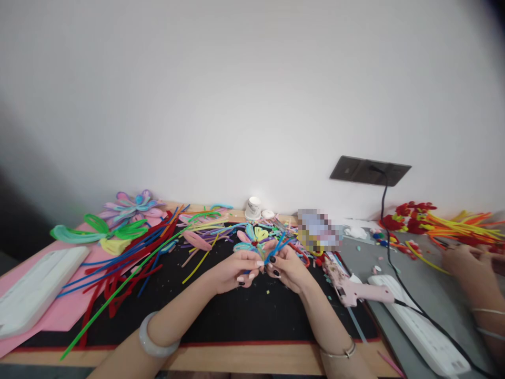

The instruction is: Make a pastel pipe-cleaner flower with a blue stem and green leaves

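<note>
Over the middle of the black mat, my two hands meet at a multicoloured pipe-cleaner flower (259, 232), with light blue, yellow and pink petals around a small red centre. My left hand (236, 271) is closed, pinching below the petals. Close beside it, my right hand (290, 267) is closed on a blue pipe cleaner (281, 243), whose ends stick up past the fingers. The fingertips almost touch, and the exact grip point beneath the flower is hidden behind them. A pink pipe-cleaner petal (197, 241) lies to the left of the flower.
Blue and red pipe cleaners (155, 239) lie at left near a green flower (98, 229) and a white keyboard-like slab (41, 289). A paper cup (253, 208) stands by the wall. At right are a pink glue gun (355, 288), its cord, a white power strip (420, 326) and another person's hands (469, 263).
</note>
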Demonstrator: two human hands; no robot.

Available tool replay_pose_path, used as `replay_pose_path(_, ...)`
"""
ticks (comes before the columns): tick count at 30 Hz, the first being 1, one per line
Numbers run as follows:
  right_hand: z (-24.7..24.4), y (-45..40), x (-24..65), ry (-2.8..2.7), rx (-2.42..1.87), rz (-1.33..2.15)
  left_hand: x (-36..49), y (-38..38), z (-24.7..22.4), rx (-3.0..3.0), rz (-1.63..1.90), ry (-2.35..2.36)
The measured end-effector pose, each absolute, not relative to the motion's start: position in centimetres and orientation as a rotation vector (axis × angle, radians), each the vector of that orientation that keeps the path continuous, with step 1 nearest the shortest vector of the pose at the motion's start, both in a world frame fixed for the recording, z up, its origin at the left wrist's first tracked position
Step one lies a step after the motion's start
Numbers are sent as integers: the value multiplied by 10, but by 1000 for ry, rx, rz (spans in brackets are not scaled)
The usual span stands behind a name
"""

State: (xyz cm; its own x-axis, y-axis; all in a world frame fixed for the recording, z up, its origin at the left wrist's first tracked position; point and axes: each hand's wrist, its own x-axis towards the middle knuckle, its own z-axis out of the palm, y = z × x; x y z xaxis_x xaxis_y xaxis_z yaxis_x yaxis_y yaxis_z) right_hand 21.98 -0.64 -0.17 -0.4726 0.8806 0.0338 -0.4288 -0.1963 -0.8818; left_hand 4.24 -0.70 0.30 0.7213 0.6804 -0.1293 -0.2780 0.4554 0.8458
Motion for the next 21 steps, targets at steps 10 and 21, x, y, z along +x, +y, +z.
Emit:
replay_pose_path(10, -5, -9, 219, -1183, -641, 1749, 40, -8, 4, 891, 541, 447)
replay_pose_path(21, -9, -2, 221, -1477, -1020, 1255, 48, -7, 4, 1540, 853, 812)
